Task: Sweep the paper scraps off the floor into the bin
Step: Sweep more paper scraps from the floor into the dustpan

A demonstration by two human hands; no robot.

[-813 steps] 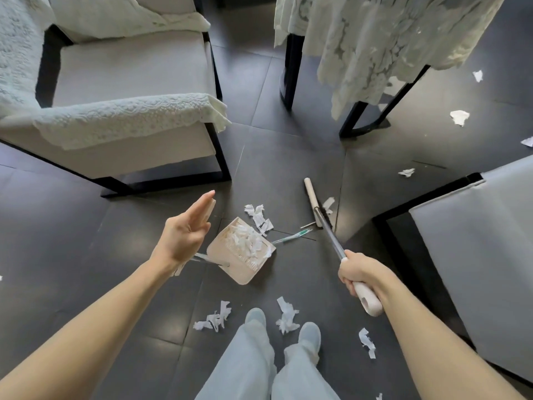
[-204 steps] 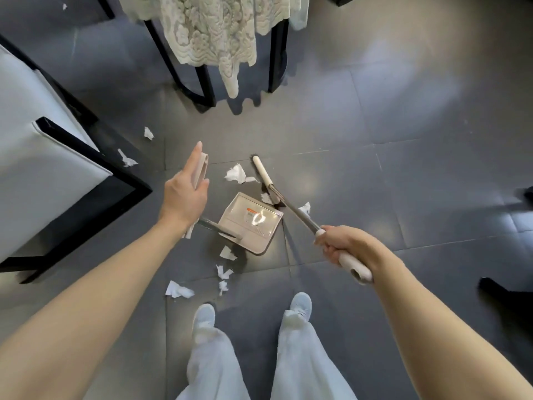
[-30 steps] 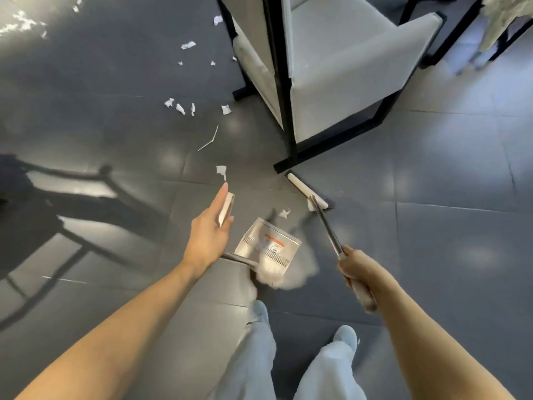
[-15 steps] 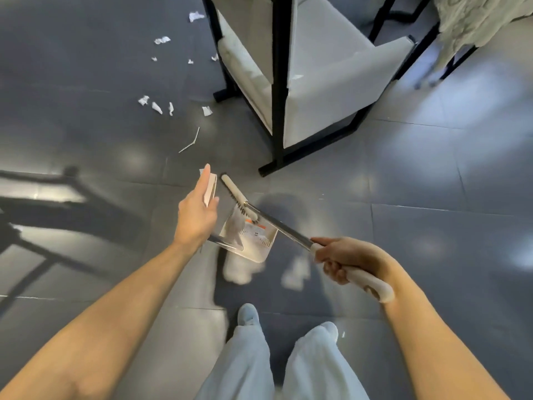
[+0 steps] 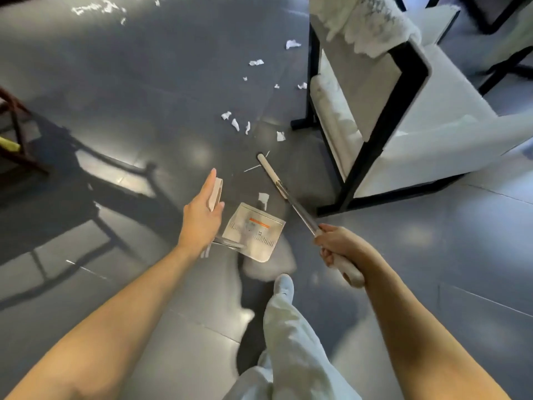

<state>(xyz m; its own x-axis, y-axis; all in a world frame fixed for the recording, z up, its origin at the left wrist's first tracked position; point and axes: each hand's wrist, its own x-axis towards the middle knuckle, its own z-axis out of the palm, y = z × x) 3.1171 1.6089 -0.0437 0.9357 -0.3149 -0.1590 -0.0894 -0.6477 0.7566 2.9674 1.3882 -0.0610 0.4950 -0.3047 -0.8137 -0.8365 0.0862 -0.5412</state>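
Observation:
My left hand (image 5: 202,215) holds the top grip of the beige dustpan's (image 5: 255,229) long handle, the thumb hooked round it and the fingers nearly straight. The pan sits on the dark tiled floor with its mouth facing away from me. My right hand (image 5: 340,252) grips the broom handle; the broom head (image 5: 268,168) lies on the floor beyond the pan. One paper scrap (image 5: 263,196) lies just in front of the pan's mouth. Several more scraps (image 5: 235,124) are scattered further ahead, others (image 5: 256,62) near the chair's far leg.
A white armchair with a black frame (image 5: 403,111) stands close on the right, a lace cloth (image 5: 369,21) over its back. A dark wooden chair (image 5: 14,134) is at the left edge. More scraps (image 5: 98,7) lie far off at top left. My leg and shoe (image 5: 284,284) are below the pan.
The broom head was over the dustpan half a second ago; it now lies on the floor beyond the pan. The view has swung so the scattered scraps lie ahead.

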